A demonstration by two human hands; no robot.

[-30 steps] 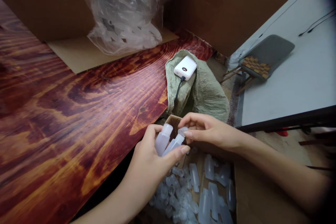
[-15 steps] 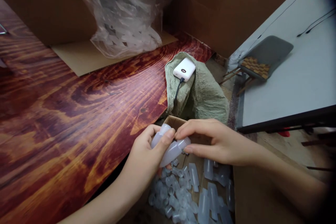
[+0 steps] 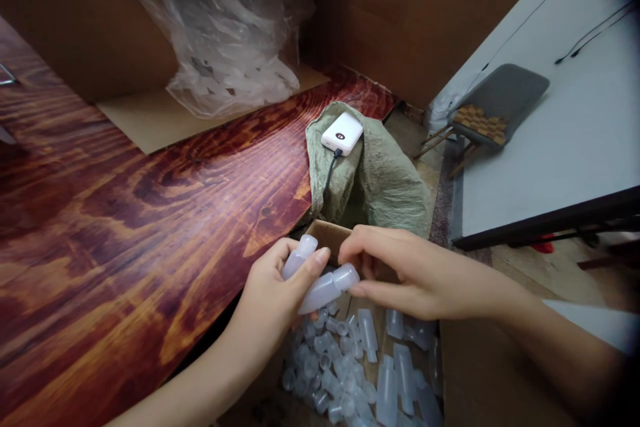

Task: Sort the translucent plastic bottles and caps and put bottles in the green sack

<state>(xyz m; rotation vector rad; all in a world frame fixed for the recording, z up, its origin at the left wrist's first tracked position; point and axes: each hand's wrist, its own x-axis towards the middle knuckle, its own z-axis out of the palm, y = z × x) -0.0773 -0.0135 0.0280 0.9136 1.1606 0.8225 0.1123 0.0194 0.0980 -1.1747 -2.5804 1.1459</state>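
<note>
My left hand point(image 3: 273, 293) is closed around two small translucent plastic bottles point(image 3: 320, 290), held above an open cardboard box point(image 3: 327, 235). My right hand point(image 3: 405, 273) pinches the cap point(image 3: 346, 276) on the end of the lower bottle, thumb and fingers pressed on it. Below both hands the box holds several loose translucent bottles and caps point(image 3: 350, 373).
A glossy red-brown wooden table point(image 3: 125, 213) fills the left. A clear plastic bag point(image 3: 220, 47) of parts lies on cardboard at the back. A white power bank point(image 3: 342, 133) with a cable rests on a green sack point(image 3: 380, 173). A white tabletop point(image 3: 560, 127) stands at right.
The right hand's fingers have stayed on the cap while the left hand tilted the bottles lower and closed its thumb over them. The view shifted slightly left.
</note>
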